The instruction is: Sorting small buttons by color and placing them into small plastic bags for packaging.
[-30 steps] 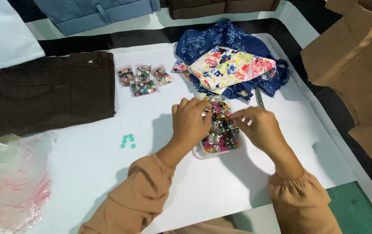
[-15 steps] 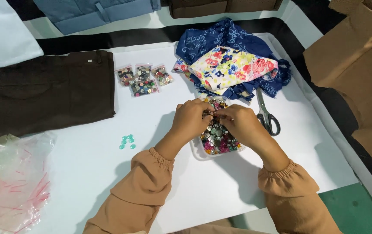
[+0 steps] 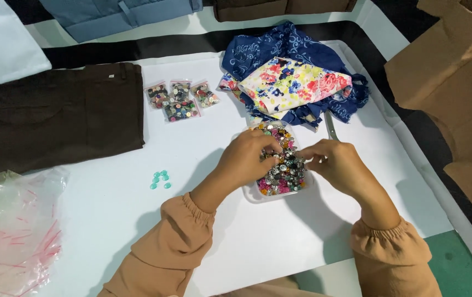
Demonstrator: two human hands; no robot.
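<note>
1. White table (image 3: 109,220) fills the frame; brown trousers (image 3: 54,115) sit upper left.
2. Left hand (image 3: 247,157), centre frame, fingers curled down into the buttons, touching them; whether it pinches one I cannot tell.
3. Right hand (image 3: 337,165), just right of it, fingertips pinched at the tray's right edge; held item too small to tell.
4. Clear tray of mixed buttons (image 3: 280,179), centre, under both hands; long axis runs top to bottom, slightly tilted.
</note>
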